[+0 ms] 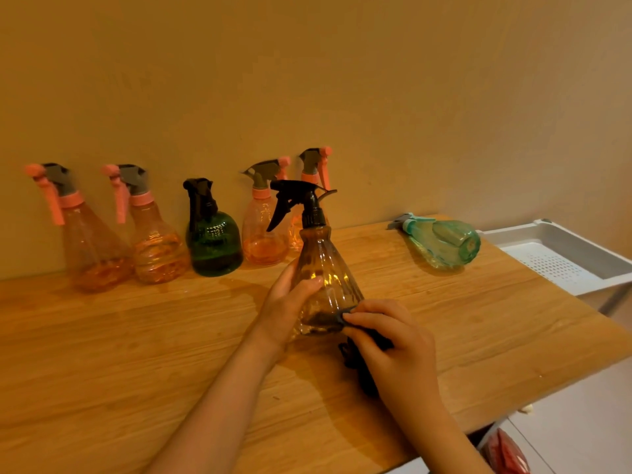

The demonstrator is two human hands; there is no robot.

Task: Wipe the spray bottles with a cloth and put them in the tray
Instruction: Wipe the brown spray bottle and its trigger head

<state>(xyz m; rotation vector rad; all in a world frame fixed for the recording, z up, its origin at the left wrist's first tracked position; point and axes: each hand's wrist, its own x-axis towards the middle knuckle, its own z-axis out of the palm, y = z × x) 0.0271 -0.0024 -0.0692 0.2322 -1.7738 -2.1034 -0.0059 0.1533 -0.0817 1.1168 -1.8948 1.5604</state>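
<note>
Gripping brown bottle (pixel 325 275) upright: left hand (pixel 290 302); right hand (pixel 393 340) pinching dark cloth (pixel 362 354) against base.

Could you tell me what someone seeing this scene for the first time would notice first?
The eye lands on the brown spray bottle upright at the middle of the wooden table, steadied by the left hand while the right hand presses a dark cloth to its base. Behind it, pink-topped bottles and a dark green bottle line the wall. A teal bottle lies on its side near the white tray, far right.
</note>
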